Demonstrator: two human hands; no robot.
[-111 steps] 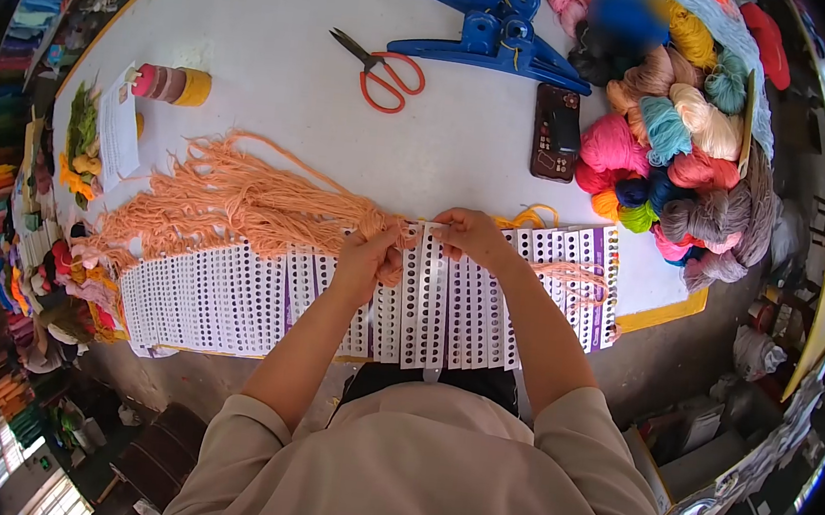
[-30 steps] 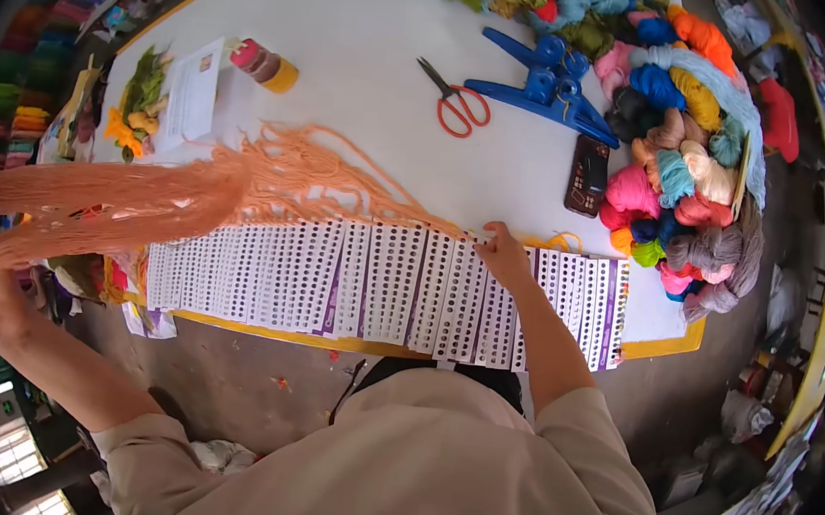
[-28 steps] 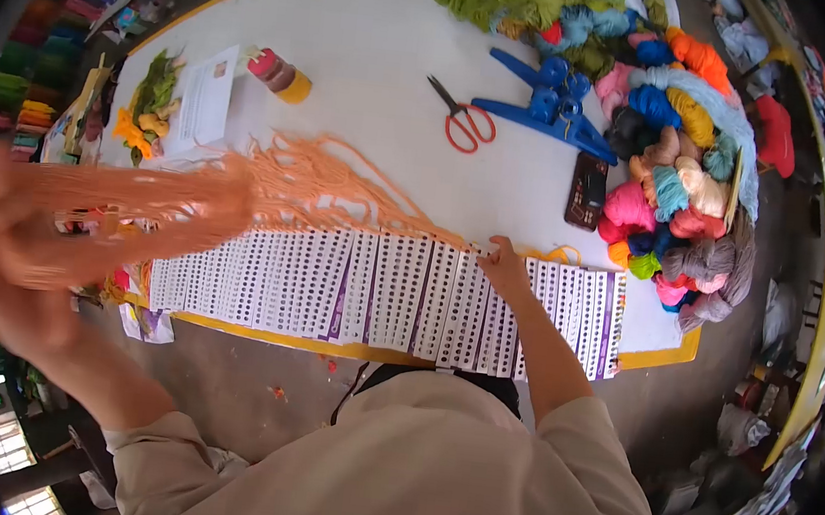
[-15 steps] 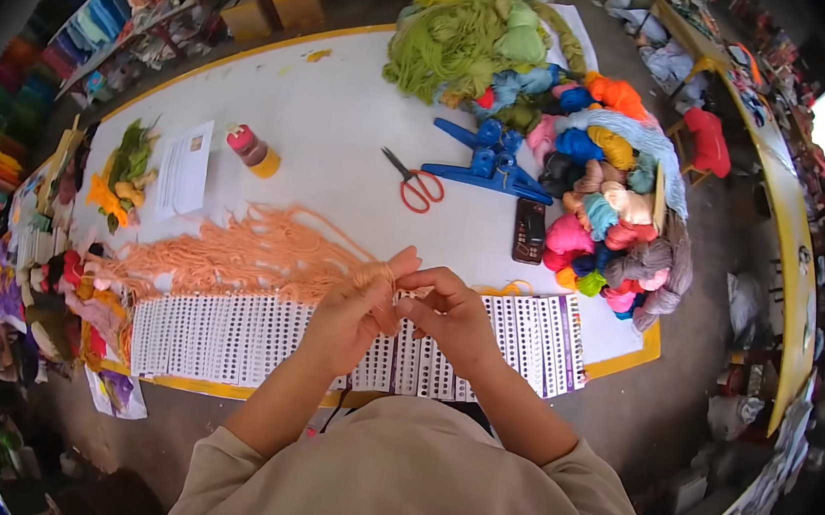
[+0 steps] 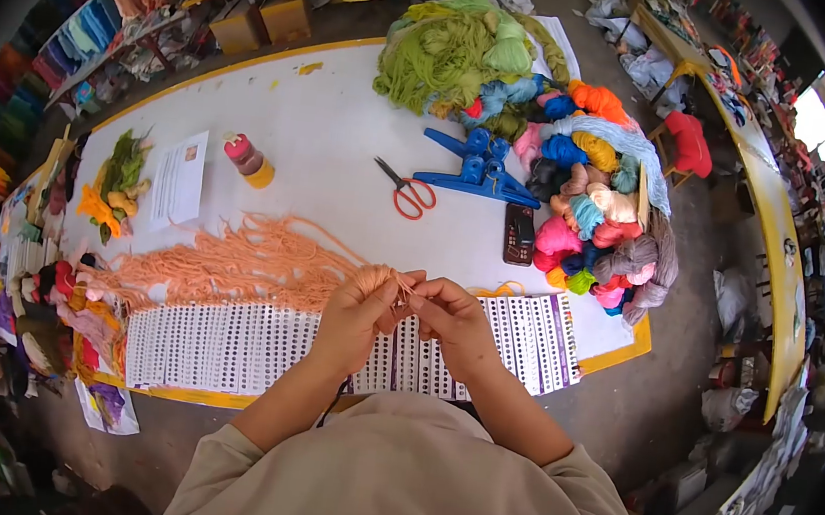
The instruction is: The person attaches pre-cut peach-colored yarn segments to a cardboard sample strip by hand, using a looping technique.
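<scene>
A bundle of peach yarn point(image 5: 231, 264) lies fanned out across the white table point(image 5: 324, 138), its gathered end at my hands. My left hand point(image 5: 355, 310) grips that gathered end. Close beside it, my right hand point(image 5: 451, 320) pinches strands of the same yarn. Both hands hover over a row of white punched cards point(image 5: 242, 345) with purple edges laid along the table's near edge.
Red-handled scissors point(image 5: 403, 189), a blue clamp tool point(image 5: 477, 167) and a dark phone point(image 5: 518, 235) lie beyond my hands. A heap of coloured yarn skeins point(image 5: 595, 196) fills the right, green yarn point(image 5: 449, 50) the far side. A thread spool point(image 5: 247, 160) and paper point(image 5: 179, 183) sit left.
My left hand, stretched far left with the yarn a second ago, has come back to the middle and met my right hand, which has lifted off the cards. The view has tilted up.
</scene>
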